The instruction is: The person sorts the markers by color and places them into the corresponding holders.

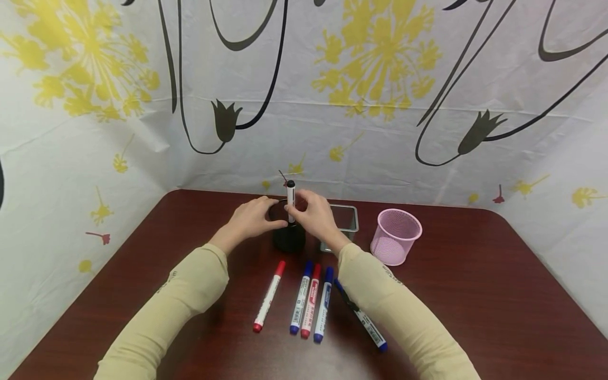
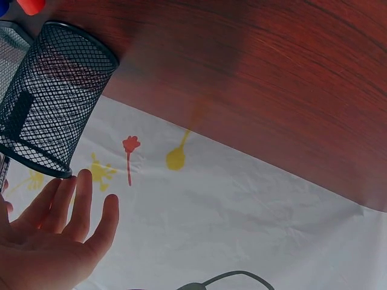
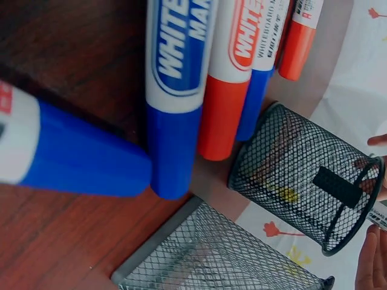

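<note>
A black mesh pen cup [image 1: 288, 236] stands on the dark red table [image 1: 475, 295] near the back wall. My right hand [image 1: 298, 209] pinches a white marker with a black cap [image 1: 291, 199] upright over the cup's mouth. My left hand [image 1: 264, 212] rests at the cup's left rim. In the left wrist view the left hand's fingers [image 2: 77, 208] are straight, one tip touching the rim of the cup [image 2: 51, 103]. The right wrist view shows the cup [image 3: 302, 175] on its side in the picture, with a dark label inside.
Several markers lie in a row in front of the cup: a red one [image 1: 269, 295], a blue one [image 1: 301, 297], another red [image 1: 311, 301], more blue [image 1: 324, 304]. A silver mesh tray [image 1: 345, 217] sits behind my right hand, a pink mesh cup [image 1: 396, 236] to its right. Patterned cloth walls enclose the table.
</note>
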{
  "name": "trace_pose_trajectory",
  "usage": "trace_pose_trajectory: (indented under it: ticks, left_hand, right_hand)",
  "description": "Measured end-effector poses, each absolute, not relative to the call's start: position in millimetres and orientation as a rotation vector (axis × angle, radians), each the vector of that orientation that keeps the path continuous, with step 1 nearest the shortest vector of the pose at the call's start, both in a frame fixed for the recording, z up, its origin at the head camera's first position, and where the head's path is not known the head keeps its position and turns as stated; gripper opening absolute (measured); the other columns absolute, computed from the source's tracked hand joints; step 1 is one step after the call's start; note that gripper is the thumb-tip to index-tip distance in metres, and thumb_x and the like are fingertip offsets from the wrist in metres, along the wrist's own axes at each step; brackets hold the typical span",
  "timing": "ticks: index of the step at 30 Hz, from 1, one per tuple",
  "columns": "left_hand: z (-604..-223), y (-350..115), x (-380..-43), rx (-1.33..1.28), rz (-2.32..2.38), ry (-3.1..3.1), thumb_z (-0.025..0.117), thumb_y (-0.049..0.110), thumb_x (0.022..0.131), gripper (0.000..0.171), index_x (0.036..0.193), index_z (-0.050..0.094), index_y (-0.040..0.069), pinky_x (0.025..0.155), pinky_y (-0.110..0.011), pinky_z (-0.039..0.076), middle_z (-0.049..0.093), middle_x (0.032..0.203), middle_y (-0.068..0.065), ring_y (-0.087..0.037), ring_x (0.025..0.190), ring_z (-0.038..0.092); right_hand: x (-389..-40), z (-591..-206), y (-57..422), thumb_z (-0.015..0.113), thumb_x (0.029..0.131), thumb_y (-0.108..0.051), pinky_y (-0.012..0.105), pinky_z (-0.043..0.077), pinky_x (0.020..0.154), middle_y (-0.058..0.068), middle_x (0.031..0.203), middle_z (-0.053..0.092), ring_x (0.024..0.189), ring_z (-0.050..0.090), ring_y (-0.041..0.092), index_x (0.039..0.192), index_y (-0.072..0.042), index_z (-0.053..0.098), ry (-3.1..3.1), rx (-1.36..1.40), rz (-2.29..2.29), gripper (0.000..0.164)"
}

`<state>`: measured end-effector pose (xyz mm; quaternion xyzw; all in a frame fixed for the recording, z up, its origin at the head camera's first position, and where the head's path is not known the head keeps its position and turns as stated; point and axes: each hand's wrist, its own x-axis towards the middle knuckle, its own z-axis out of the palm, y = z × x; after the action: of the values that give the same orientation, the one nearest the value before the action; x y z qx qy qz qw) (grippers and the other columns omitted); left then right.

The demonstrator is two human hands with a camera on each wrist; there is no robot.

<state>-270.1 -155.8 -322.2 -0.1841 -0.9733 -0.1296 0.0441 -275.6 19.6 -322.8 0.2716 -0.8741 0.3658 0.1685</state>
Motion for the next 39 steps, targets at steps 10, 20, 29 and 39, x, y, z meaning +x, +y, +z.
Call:
trace_pose_trajectory:
  ticks: [10, 20, 29, 39]
  left_hand:
    - [-320.9, -154.8, -267.8, -0.563, -0.404, -2.981, 0.058, 0.052, 0.077, 0.07, 0.127, 0.047, 0.004, 0.082, -0.044, 0.041, 0.048, 0.122, -0.015, -0.028, 0.104, 0.049]
    - [-321.4, -154.9, -267.0, -0.566, -0.386, -2.972, 0.058, 0.052, 0.078, 0.07, 0.127, 0.047, 0.005, 0.082, -0.043, 0.041, 0.048, 0.122, -0.014, -0.027, 0.105, 0.049]
    - [-322.4, -155.3, -267.5, -0.559, -0.404, -2.977, 0.057, 0.052, 0.078, 0.07, 0.127, 0.047, 0.004, 0.083, -0.043, 0.04, 0.048, 0.122, -0.014, -0.027, 0.105, 0.049]
    - [-323.4, -155.4, -268.6, -0.561, -0.406, -2.969, 0.057, 0.054, 0.078, 0.07, 0.127, 0.047, 0.005, 0.081, -0.042, 0.041, 0.049, 0.119, -0.013, -0.026, 0.101, 0.05]
  right_hand:
    - [-272.6, -330.7, 19.0, 0.063, 0.082, -0.027, 0.028, 0.042, 0.057, 0.001, 0.084, 0.058, 0.068, 0.052, 0.011, 0.101, -0.01, 0.062, -2.541, 0.751, 1.052, 0.026]
    - [-268.5, -334.5, 20.8, 0.064, 0.081, -0.03, 0.026, 0.043, 0.054, -0.002, 0.08, 0.06, 0.066, 0.053, 0.01, 0.104, -0.012, 0.061, -2.624, 0.678, 1.007, 0.029]
    - [-268.6, -342.1, 24.1, 0.064, 0.08, -0.028, 0.024, 0.043, 0.051, -0.001, 0.079, 0.061, 0.063, 0.054, 0.008, 0.108, -0.011, 0.061, -2.606, 0.708, 1.039, 0.032]
    - [-268.3, -343.9, 25.5, 0.065, 0.079, -0.028, 0.026, 0.04, 0.048, 0.005, 0.087, 0.062, 0.057, 0.05, 0.011, 0.108, -0.011, 0.061, -2.611, 0.694, 0.995, 0.034]
